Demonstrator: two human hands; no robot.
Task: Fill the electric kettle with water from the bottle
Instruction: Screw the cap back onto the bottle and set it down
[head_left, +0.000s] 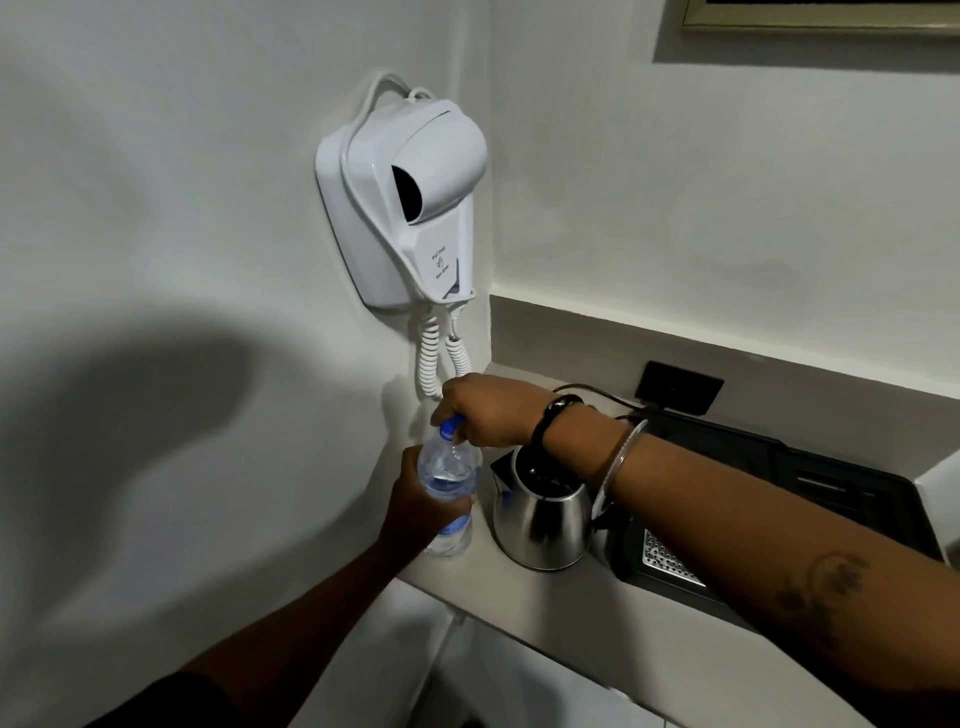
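Clear plastic bottle (448, 486) stands on the table (545, 613), my left hand (421, 512) wrapped round its middle to brace it while my right hand (485, 410) pinches the blue cap (451, 427) (presumably unscrewing). The steel kettle (543, 512) waits just beside, lid open.

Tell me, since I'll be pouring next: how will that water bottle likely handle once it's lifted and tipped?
The water bottle looks like thin clear plastic, so it will probably flex under the left hand if squeezed. It seems mostly full, so likely fairly heavy for its size. With the right hand on the blue cap, opening it while squeezing could spill water.
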